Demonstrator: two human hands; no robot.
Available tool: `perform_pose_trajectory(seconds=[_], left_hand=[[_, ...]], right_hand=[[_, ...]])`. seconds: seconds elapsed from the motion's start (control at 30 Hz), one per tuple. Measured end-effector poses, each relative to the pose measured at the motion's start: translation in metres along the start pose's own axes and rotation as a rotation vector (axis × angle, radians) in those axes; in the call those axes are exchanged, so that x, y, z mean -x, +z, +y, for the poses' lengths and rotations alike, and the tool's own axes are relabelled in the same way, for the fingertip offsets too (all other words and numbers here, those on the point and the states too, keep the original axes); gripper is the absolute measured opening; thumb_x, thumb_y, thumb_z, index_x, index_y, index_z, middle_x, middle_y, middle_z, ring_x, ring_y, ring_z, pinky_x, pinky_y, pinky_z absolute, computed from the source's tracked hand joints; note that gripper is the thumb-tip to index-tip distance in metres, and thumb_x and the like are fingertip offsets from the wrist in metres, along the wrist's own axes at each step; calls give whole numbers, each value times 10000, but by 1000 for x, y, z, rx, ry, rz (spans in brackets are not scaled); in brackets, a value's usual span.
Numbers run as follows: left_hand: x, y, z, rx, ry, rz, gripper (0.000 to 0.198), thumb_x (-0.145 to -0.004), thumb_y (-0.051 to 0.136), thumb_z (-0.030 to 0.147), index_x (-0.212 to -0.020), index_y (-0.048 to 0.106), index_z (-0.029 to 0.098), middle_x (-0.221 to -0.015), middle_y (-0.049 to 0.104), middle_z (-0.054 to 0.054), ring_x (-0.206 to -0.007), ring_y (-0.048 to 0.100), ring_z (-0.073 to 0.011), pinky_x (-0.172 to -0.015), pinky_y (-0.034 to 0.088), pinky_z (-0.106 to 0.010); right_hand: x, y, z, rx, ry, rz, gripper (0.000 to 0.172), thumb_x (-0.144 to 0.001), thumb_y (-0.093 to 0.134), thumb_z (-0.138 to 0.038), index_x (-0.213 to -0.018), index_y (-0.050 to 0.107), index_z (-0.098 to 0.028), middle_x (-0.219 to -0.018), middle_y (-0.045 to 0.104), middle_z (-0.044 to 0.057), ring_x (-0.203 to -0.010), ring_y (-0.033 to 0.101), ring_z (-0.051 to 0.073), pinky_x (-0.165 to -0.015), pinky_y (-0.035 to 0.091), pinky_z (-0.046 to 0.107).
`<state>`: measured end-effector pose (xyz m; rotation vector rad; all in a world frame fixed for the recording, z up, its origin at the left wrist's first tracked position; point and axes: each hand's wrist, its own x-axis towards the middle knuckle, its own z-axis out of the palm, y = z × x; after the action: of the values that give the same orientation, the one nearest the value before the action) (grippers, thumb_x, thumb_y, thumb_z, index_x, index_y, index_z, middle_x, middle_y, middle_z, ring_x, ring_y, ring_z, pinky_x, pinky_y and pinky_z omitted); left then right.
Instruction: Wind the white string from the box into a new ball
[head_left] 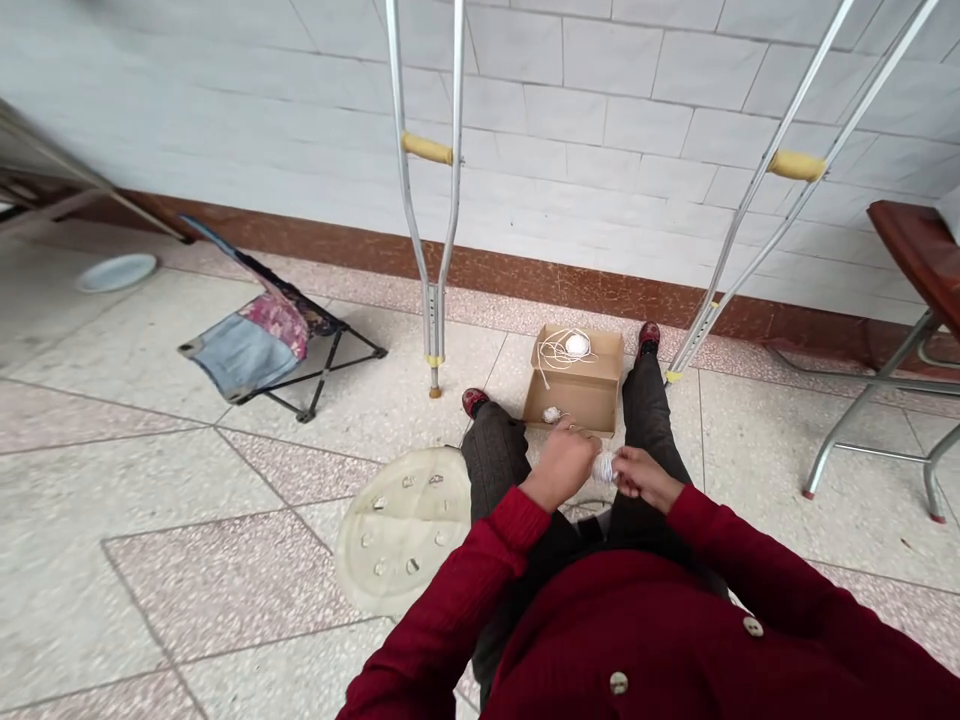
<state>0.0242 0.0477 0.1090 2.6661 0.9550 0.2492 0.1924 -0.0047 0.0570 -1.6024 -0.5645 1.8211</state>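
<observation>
I sit with both legs stretched out over the tiled floor, in a red sweater and dark trousers. My right hand (646,478) is closed around a small white ball of string (604,467). My left hand (564,462) is closed in a pinch right beside the ball, seemingly on the thin string. Between my feet lies an open cardboard box (577,395) holding a bigger white ball with loose string (574,346) at its far end and a small white ball (552,414) at its near end.
A round cream tray (397,530) with small pieces on it lies by my left leg. Two metal crutches (431,200) (780,190) lean on the white tiled wall. A folding stool (274,335) stands left; a bench (911,300) stands right; a plate (116,272) lies far left.
</observation>
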Motion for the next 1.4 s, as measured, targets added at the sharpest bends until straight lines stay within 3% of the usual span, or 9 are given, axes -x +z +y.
perform_pose_trajectory(seconds=[0.17,0.33,0.47,0.6,0.8,0.97,1.13,1.27,1.4], left_hand=[[9,21,25,169,-118,20,302,-970,427,214,-787,656,141,-744,657,-56,-761,592,-189,-820,408,-326],[29,44,6,374,-185,18,432,-1006,365,289,-691,627,155,-658,605,-17,-713,578,-151,-708,409,-250],[34,45,-20,346,-223,98,370,-993,396,257,-768,668,145,-753,669,-44,-791,608,-172,-801,441,-291],[23,24,-33,265,-167,159,312,-995,405,230,-899,685,133,-901,705,-63,-908,612,-172,-976,395,-356],[11,12,4,72,-42,75,268,-957,452,188,-794,658,137,-837,686,-75,-882,604,-207,-1022,364,-425],[25,28,23,214,-232,96,293,-947,425,182,-795,668,120,-771,682,-91,-784,625,-216,-837,451,-362],[28,19,23,708,-410,121,348,-923,454,271,-670,665,158,-674,685,-22,-652,608,-149,-649,429,-245],[21,10,24,1159,-491,159,329,-885,499,360,-675,651,157,-610,685,-22,-631,615,-153,-710,458,-260],[22,15,26,1386,-506,146,314,-860,549,449,-764,630,162,-524,649,-8,-656,665,-190,-783,489,-308]], right_hand=[[-11,2,-36,-160,-136,70,153,-723,573,-250,-723,429,-200,-530,463,-70,-391,350,25,-354,186,158],[22,2,-63,-213,-224,-68,143,-739,595,-263,-831,510,-194,-597,469,-73,-403,286,18,-372,149,164],[50,-1,-49,-53,-45,-325,269,-696,655,-218,-944,556,-192,-577,513,-81,-352,290,14,-361,123,165],[51,-5,-13,32,100,-480,258,-643,653,-187,-878,546,-180,-560,562,-70,-303,296,11,-331,105,163],[1,-7,15,-31,60,-39,217,-601,658,-256,-697,480,-177,-431,495,-67,-277,347,28,-319,81,161],[-19,2,-3,-108,-126,82,220,-608,608,-277,-757,474,-188,-492,534,-71,-323,417,39,-320,175,155],[-21,13,-7,52,-353,175,234,-623,581,-258,-831,497,-195,-471,529,-93,-299,443,76,-288,231,167],[-25,12,-2,292,-502,173,162,-668,555,-234,-820,507,-209,-477,541,-95,-302,465,84,-294,265,165],[-23,10,-9,269,-506,175,158,-671,562,-243,-815,506,-210,-490,549,-89,-300,458,85,-285,264,170]])
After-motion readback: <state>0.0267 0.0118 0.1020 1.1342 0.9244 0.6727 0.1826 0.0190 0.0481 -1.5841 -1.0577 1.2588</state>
